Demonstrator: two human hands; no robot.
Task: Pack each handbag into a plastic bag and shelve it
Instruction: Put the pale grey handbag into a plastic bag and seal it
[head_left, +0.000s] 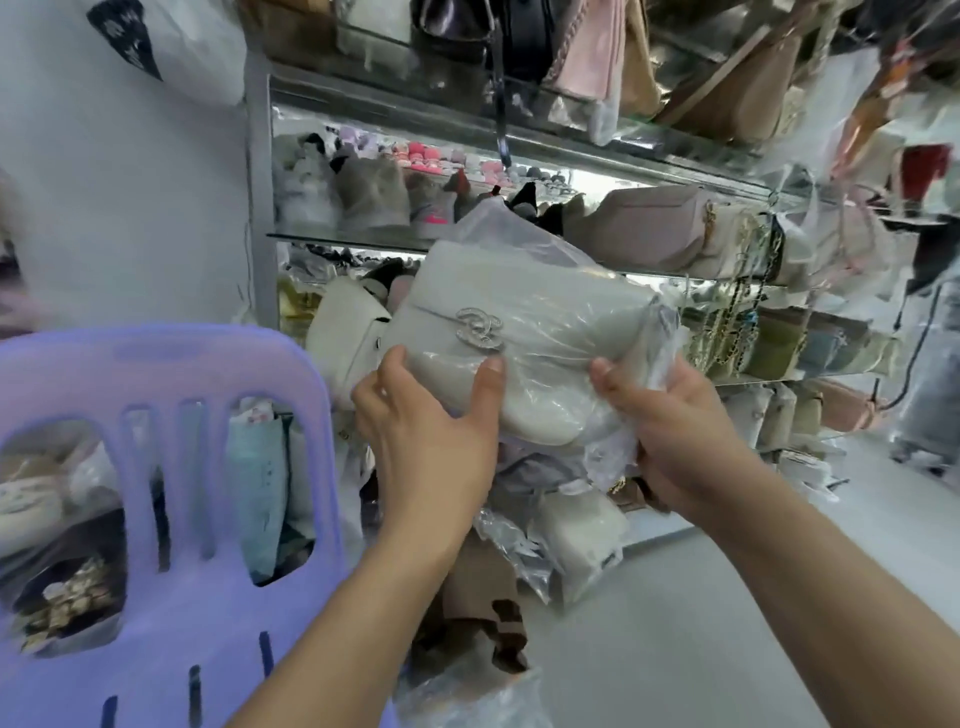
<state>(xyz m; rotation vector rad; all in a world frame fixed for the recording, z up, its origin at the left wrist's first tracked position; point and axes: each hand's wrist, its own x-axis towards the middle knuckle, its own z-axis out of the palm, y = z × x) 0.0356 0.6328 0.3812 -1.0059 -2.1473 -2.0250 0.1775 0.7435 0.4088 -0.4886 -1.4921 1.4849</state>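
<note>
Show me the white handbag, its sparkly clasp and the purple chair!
white handbag (524, 291): head view, on its front flap above the clasp.
sparkly clasp (480, 331): head view, on the middle of the clasp.
purple chair (171, 374): head view, on the top of its backrest.

Light: bright, cool and even, with a strip glow seen under the glass shelves (337, 240) | Glare: white highlights are thrown off the plastic bag (566, 306) | Blur: the right edge and the lilac chair (156, 364) are smeared | Distortion: shelf lines are bent towards the edges.
</note>
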